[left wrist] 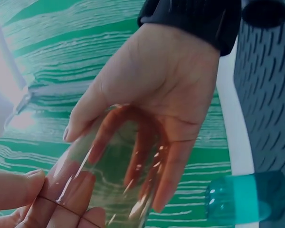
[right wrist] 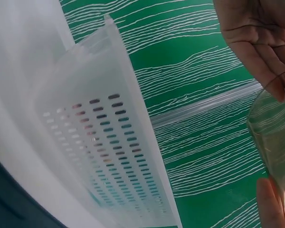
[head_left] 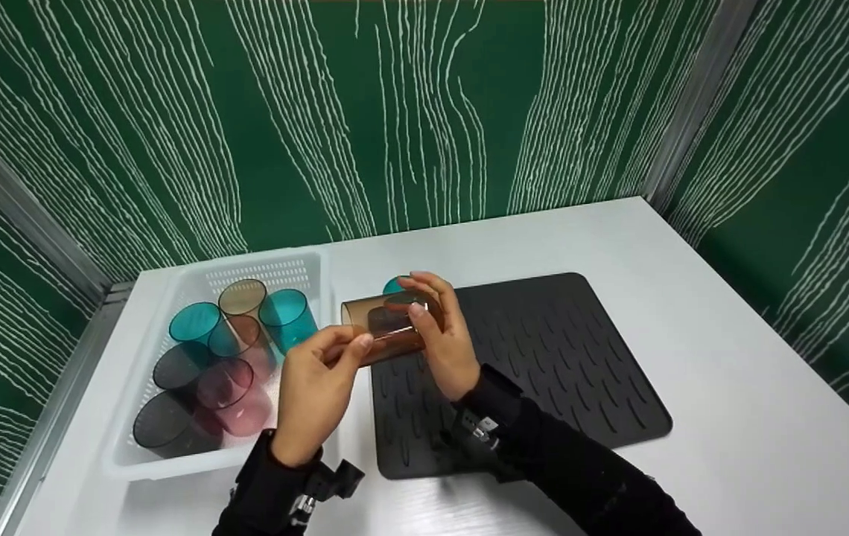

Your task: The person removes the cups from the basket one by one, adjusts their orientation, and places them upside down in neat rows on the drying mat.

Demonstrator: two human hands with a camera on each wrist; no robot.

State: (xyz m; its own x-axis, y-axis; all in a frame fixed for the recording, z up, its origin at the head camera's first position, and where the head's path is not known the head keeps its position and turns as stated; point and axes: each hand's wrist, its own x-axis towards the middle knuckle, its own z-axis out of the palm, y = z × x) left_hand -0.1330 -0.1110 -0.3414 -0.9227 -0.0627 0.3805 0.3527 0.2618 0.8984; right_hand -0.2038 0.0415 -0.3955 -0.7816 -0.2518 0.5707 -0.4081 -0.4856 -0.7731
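An amber see-through tumbler lies sideways in the air between both hands, above the left edge of the black drying mat. My left hand pinches its rim between thumb and fingers. Around the base end curl the fingers and thumb of my right hand. In the left wrist view the right hand's fingers show through the tumbler. A teal tumbler stands at the mat's far left corner, mostly hidden behind the right hand in the head view.
To the left, a white perforated basket holds several tumblers, among them a teal one, a pink one and a grey one. Green walls with white lines rise behind the white table.
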